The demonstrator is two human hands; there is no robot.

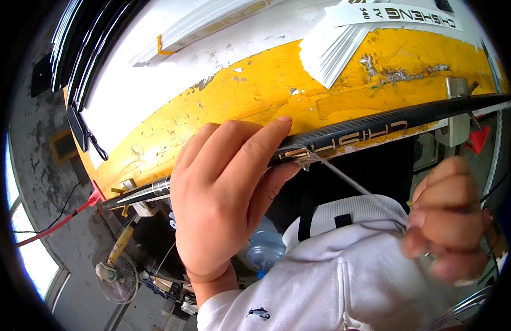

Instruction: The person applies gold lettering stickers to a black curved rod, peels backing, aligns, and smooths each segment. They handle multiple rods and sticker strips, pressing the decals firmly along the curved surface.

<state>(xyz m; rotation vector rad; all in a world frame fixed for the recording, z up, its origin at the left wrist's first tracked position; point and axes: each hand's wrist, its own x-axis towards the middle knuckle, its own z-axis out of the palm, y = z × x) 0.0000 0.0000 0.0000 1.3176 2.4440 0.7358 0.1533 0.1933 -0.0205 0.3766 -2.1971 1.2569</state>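
A long black rod, with a woven carbon look and gold lettering, lies along the near edge of the worn yellow table. My left hand is closed around it near the middle, fingers on the far side and thumb on the near side. From beside that thumb, a thin greyish strip, cord or twisted film, runs taut down to the right. Its other end goes into my right hand, which is closed and slightly blurred. A crumpled clear bit shows where the strip meets the rod.
Metal brackets flank the rod at both ends. White printed strips lie fanned on the table; a tied bundle sits farther left. Black slender pieces stack at the far left. Below are a fan and a blue bottle.
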